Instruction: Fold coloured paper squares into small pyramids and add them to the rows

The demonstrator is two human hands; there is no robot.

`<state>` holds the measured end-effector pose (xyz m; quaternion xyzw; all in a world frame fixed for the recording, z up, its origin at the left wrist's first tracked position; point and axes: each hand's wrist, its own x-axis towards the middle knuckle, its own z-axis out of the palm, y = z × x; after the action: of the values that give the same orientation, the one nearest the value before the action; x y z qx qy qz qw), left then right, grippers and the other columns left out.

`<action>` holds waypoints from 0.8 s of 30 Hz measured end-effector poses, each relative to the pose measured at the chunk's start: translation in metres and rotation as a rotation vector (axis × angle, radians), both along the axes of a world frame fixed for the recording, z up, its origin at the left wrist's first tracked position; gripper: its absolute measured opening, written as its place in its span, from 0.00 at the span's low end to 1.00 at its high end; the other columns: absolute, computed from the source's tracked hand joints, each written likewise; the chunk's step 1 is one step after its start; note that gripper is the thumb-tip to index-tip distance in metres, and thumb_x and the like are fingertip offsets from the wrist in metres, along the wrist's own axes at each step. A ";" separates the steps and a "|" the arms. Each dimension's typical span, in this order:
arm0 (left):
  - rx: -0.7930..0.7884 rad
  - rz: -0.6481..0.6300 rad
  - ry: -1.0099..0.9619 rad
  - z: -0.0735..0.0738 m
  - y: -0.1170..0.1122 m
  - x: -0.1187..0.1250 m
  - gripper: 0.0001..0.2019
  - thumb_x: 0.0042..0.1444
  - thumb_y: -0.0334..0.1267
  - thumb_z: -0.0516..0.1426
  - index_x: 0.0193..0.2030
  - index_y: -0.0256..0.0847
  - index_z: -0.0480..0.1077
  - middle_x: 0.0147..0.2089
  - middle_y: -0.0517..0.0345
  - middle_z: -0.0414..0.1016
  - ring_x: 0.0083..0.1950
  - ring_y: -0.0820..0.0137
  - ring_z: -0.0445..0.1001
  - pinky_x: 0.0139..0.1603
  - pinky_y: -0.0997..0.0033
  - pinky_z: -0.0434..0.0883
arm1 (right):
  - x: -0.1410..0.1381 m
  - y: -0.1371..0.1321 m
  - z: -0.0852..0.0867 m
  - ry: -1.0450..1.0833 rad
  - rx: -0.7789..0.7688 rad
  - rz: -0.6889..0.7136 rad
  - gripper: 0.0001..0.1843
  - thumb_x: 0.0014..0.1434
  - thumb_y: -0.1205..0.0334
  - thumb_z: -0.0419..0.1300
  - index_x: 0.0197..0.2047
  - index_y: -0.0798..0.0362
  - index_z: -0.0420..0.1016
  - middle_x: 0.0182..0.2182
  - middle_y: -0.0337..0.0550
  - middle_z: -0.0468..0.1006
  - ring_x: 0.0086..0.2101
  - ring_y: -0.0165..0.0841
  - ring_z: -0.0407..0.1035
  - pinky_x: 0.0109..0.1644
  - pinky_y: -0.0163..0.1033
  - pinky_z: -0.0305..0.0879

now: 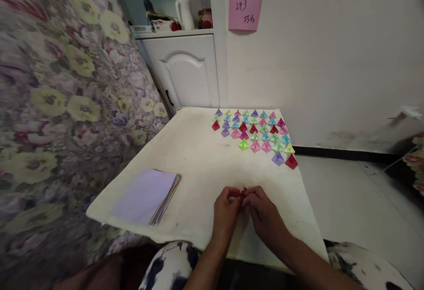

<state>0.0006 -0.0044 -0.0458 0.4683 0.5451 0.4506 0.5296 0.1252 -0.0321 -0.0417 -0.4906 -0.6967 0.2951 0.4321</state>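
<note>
Near the front of the cream-covered table (198, 157), a small folded piece of red paper (243, 192) is pinched between my fingertips. My left hand (228, 206) grips it from the left, thumb and forefinger closed. From the other side my right hand (261, 208) closes on the same piece, and the fingers hide most of its shape. Beyond my hands, several small folded paper pieces (255, 145) in many colours stand in rows toward the table's far right corner. To the left lies a stack of coloured paper sheets (145, 197), a lilac one on top.
A floral curtain (82, 117) hangs along the left. Behind the table are a white cabinet (185, 71) and a wall with a pink handwritten note (247, 6). On the cabinet's shelf stands a white jug (184, 12). Patterned fabric covers my legs below the table's front edge.
</note>
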 end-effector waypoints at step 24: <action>0.220 -0.031 0.127 0.029 -0.019 -0.008 0.07 0.52 0.34 0.55 0.39 0.42 0.67 0.40 0.56 0.72 0.38 0.69 0.74 0.36 0.72 0.70 | 0.014 0.012 0.023 0.133 -0.077 -0.076 0.05 0.55 0.67 0.54 0.33 0.50 0.70 0.34 0.40 0.70 0.30 0.30 0.66 0.31 0.35 0.64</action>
<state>-0.0070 -0.0230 -0.0169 0.5597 0.5176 0.4688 0.4462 0.1388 -0.0202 -0.0185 -0.5124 -0.6354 0.3369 0.4693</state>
